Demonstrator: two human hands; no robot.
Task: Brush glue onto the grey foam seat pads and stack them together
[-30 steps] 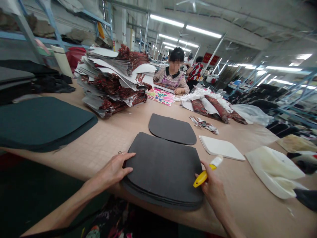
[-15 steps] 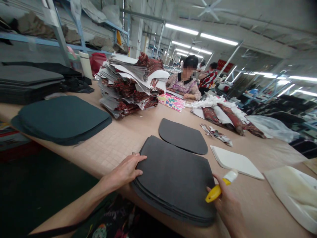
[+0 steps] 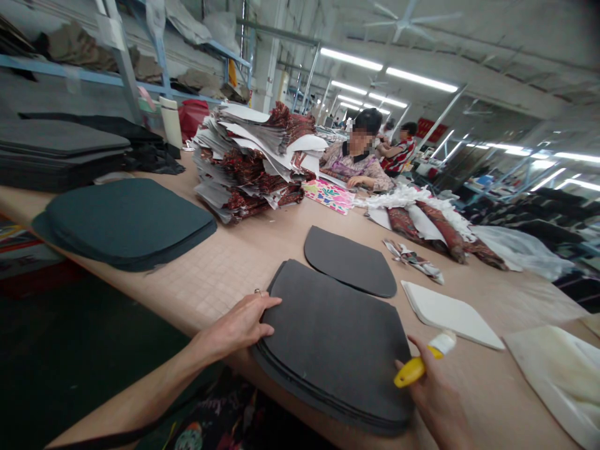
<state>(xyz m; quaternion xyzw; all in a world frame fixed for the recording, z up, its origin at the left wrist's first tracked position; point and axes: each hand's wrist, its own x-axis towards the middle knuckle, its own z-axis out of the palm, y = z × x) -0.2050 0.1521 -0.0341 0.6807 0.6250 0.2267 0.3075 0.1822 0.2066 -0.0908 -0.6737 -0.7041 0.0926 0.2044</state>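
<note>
A stack of dark grey rounded sheets [image 3: 332, 350] lies at the table's near edge, its layers slightly offset. My left hand [image 3: 246, 317], with a ring on one finger, rests against the stack's left corner. Its index finger and thumb are stretched apart over the top sheet, and the other fingers are partly hidden. At the right edge, my right hand [image 3: 434, 381] is closed around a paintbrush [image 3: 415, 370] with a yellow handle and white bristles pointing away from the stack. A separate grey sheet [image 3: 349, 259] lies just beyond the stack.
Dark green sheets [image 3: 131, 219] are stacked on the left, near more grey sheets [image 3: 56, 150]. A tall pile of patterned pieces [image 3: 255, 162] stands behind. To the right lie a white pad [image 3: 450, 312], a fabric scrap [image 3: 415, 261] and a whitish container [image 3: 553, 369]. A person [image 3: 360, 156] sits across the table.
The view has shifted slightly, so the whole scene sits a little further right. Both hands keep their places at the stack, and the paintbrush stays in my right hand.
</note>
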